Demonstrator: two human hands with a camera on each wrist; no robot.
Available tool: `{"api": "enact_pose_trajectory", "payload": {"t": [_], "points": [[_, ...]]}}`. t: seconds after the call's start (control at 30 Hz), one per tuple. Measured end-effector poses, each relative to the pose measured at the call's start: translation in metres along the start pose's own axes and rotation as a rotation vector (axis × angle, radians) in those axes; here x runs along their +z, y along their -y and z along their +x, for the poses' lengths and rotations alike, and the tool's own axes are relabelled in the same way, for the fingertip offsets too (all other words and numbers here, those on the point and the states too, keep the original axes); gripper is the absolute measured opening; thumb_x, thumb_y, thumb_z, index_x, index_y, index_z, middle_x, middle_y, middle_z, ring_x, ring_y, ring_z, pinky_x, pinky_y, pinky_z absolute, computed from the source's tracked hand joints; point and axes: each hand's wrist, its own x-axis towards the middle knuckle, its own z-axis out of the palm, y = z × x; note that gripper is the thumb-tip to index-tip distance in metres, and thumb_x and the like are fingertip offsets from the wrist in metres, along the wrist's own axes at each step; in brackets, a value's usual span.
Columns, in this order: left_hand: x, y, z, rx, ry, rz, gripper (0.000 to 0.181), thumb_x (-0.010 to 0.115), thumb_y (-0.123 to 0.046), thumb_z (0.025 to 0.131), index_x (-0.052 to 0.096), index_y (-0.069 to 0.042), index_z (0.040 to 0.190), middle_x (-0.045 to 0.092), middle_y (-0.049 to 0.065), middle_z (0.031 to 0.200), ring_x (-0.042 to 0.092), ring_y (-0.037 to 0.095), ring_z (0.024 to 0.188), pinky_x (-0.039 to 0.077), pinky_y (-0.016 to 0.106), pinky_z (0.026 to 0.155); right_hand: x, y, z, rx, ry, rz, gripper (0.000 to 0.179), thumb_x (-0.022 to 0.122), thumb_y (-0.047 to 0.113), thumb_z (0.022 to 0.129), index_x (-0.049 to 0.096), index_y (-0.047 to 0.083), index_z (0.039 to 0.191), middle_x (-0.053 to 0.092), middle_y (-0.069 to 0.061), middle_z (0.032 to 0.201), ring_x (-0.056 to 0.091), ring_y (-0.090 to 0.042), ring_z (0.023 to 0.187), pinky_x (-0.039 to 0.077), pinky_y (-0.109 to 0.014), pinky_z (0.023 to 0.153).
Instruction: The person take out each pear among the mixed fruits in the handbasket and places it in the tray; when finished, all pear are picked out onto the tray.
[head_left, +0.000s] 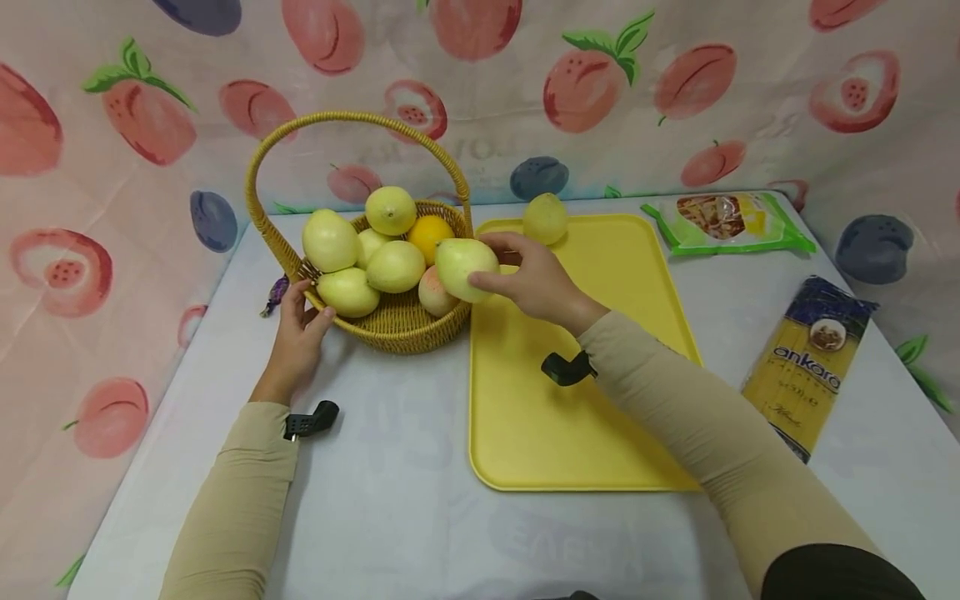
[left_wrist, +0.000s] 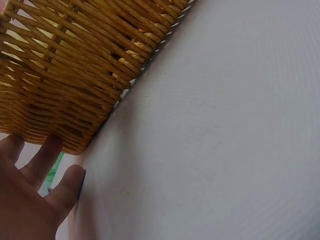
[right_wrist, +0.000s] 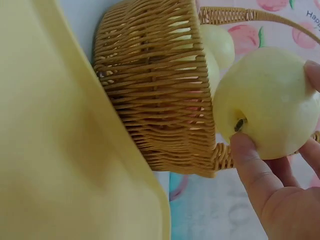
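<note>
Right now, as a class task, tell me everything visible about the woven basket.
The woven basket looks like golden-brown wicker: an open bowl with one tall, arched handle. It stands on the white tabletop, left of the yellow tray in the head view. Inside are pale fruits, an orange fruit and a pinkish one. The left hand touches its near-left side.

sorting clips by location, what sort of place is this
Probably an indoor tabletop staged for handling food, perhaps for filming: a fruit-print backdrop hangs behind a white-covered table that holds a fruit-filled wicker basket.
</note>
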Motion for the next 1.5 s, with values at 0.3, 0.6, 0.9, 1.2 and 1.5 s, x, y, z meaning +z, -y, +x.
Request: {"api": "enact_pose_trajectory", "payload": {"t": [0.3, 0.6, 0.9, 1.2, 1.5], "points": [[0.001, -0.001, 0.002, 0.001, -0.005, -0.001, 0.064, 0.047, -0.022, 0.105, 0.01, -0.005, 0.154, 0.001, 0.013, 0.166, 0.028, 0.042, 0.141, 0.028, 0.054, 0.112, -0.005, -0.01, -0.006, 0.042, -0.022, 0.092, 0.067, 0.076, 0.023, 0.091, 0.044, 0.006, 0.146, 0.047, -0.014, 0.143, 0.051, -0.031, 0.126, 0.051, -0.041, 0.095], [0.001, 0.002, 0.0, -0.004, -0.006, -0.02, 0.063, 0.047, -0.019, 0.105, 0.009, -0.005, 0.154, 0.0, 0.012, 0.166, 0.027, 0.042, 0.141, 0.027, 0.054, 0.113, -0.013, -0.022, -0.004, 0.074, 0.081, 0.043, 0.074, 0.074, 0.023, 0.092, 0.036, 0.006, 0.154, 0.048, -0.013, 0.141, 0.056, -0.03, 0.114, 0.051, -0.042, 0.091], [0.0, -0.001, -0.001, -0.002, -0.004, -0.01, 0.064, 0.046, -0.018, 0.105, 0.008, -0.004, 0.154, -0.002, 0.012, 0.166, 0.026, 0.043, 0.141, 0.026, 0.055, 0.113, -0.036, -0.031, -0.008, 0.09, 0.027, -0.023, 0.075, 0.076, 0.027, 0.091, 0.037, 0.008, 0.153, 0.048, -0.012, 0.141, 0.051, -0.03, 0.12, 0.049, -0.044, 0.092], [0.001, -0.003, -0.002, -0.005, -0.008, -0.018, 0.063, 0.046, -0.018, 0.105, 0.009, -0.003, 0.153, 0.0, 0.014, 0.166, 0.028, 0.043, 0.14, 0.028, 0.055, 0.112, -0.069, -0.04, -0.015, 0.157, -0.032, -0.027, 0.076, 0.074, 0.033, 0.092, 0.035, 0.013, 0.154, 0.051, -0.014, 0.137, 0.049, -0.03, 0.121, 0.045, -0.047, 0.096], [0.003, -0.002, 0.0, 0.006, -0.016, -0.021, 0.062, 0.047, -0.017, 0.105, 0.01, -0.002, 0.153, 0.002, 0.015, 0.166, 0.029, 0.042, 0.139, 0.027, 0.054, 0.113, -0.099, -0.055, -0.02, 0.205, -0.165, -0.071, 0.081, 0.075, 0.035, 0.091, 0.032, 0.009, 0.154, 0.043, -0.015, 0.149, 0.048, -0.031, 0.129, 0.045, -0.045, 0.1]]}}
